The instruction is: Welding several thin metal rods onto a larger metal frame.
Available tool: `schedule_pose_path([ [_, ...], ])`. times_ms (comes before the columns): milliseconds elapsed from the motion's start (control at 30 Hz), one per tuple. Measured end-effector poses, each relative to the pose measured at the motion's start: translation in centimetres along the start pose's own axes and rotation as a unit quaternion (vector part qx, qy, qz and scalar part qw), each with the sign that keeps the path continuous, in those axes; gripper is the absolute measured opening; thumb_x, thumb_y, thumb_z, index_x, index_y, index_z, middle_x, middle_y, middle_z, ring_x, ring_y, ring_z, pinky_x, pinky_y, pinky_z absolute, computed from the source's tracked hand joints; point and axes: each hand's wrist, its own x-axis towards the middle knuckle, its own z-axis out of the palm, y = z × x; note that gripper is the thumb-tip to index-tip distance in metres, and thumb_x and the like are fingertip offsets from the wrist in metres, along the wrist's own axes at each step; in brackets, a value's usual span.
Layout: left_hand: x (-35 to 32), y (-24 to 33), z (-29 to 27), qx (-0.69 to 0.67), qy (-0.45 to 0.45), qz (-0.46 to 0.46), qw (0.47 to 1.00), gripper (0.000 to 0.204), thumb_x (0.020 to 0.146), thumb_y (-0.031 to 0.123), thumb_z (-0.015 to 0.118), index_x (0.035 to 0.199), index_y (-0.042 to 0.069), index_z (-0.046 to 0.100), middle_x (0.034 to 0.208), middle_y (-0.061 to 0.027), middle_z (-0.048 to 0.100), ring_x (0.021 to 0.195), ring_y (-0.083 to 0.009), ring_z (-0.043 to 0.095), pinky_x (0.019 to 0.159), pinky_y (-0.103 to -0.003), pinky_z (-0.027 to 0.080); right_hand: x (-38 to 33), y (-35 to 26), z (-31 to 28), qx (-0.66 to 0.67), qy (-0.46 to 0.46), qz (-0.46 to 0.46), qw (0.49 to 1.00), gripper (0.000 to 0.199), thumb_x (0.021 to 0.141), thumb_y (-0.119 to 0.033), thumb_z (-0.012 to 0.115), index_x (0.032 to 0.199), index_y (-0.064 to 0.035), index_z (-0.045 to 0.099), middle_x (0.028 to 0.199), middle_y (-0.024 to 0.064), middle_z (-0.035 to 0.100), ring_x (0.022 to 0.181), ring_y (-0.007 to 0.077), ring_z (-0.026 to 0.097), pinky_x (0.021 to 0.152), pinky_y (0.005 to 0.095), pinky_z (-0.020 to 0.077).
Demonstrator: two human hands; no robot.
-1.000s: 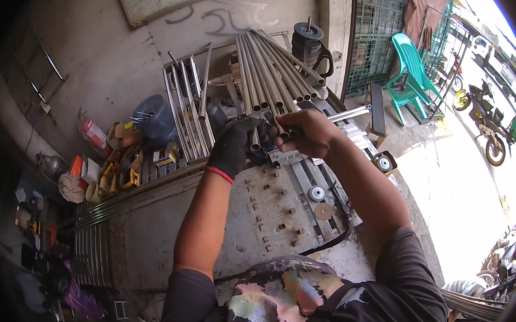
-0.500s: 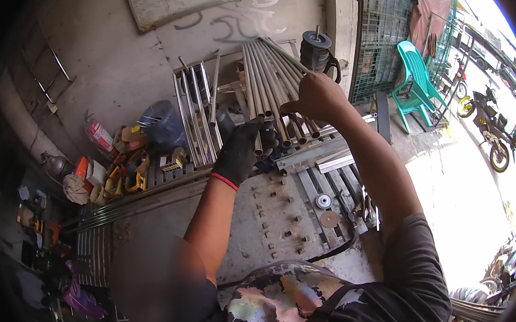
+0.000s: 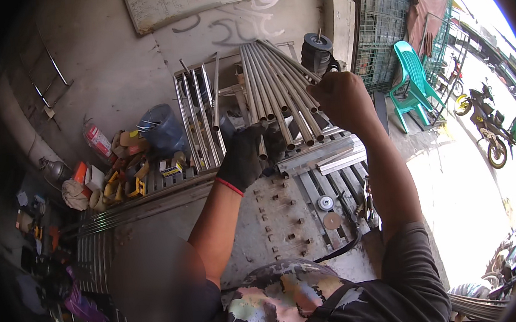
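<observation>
- A worker stands over a steel bench (image 3: 274, 219) in an open-fronted workshop, both arms reaching toward 12 o'clock.
- The left hand (image 3: 243, 159), in a black glove with a red cuff, is closed around the near end of one tube (image 3: 261, 143), apparently steadying it at the bench edge.
- The bare right hand (image 3: 343, 98) is clenched in a fist at 1 o'clock, just beside the tube bundle (image 3: 276, 82); what it grips is hidden, so its hold cannot be told.
- The bundle fans out from the hands toward the wall at 12 o'clock, near ends resting on flat bars (image 3: 323, 156) on the bench, likely so the ends stay level and within reach.
- A welded rail frame (image 3: 198, 114) lies at 11 o'clock, beside the bundle.
- Two grinding discs (image 3: 328, 211) and a black cable (image 3: 342, 248) lie on the bench slats at 3 o'clock of the worker's chest, close to hand.
- Boxes and small tools (image 3: 121, 170) crowd the floor at 9 o'clock, beside a blue bucket (image 3: 160, 129).
- A green chair (image 3: 411, 81) and a motorbike (image 3: 486, 127) stand in sunlight at 2 o'clock, well apart from the work.
</observation>
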Motion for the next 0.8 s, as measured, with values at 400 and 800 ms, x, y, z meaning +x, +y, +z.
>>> schedule_pose_path([
  [400, -0.2, 0.3, 2.6, -0.029, -0.114, -0.007, 0.993, 0.049, 0.094, 0.011, 0.053, 0.142, 0.003, 0.055, 0.133, -0.0156, 0.069, 0.114, -0.0306, 0.070, 0.098, -0.048, 0.057, -3.8, 4.3, 3.9, 0.455, -0.274, 0.241, 0.813, 0.058, 0.109, -0.053, 0.054, 0.092, 0.0005, 0.069, 0.063, 0.0097, 0.064, 0.047, 0.0167, 0.063, 0.041, 0.0295, 0.0464],
  [800, 0.6, -0.3, 1.3, -0.081, -0.103, -0.038, 0.991, 0.038, 0.100, 0.009, 0.053, 0.137, 0.001, 0.059, 0.121, -0.0165, 0.073, 0.105, -0.0319, 0.073, 0.093, -0.047, 0.061, -5.0, 2.5, 5.0, 0.575, -0.276, 0.276, 0.719, 0.010, 0.100, -0.007, 0.064, 0.101, 0.0025, 0.062, 0.074, 0.0106, 0.064, 0.051, 0.0186, 0.061, 0.042, 0.0293, 0.0443],
])
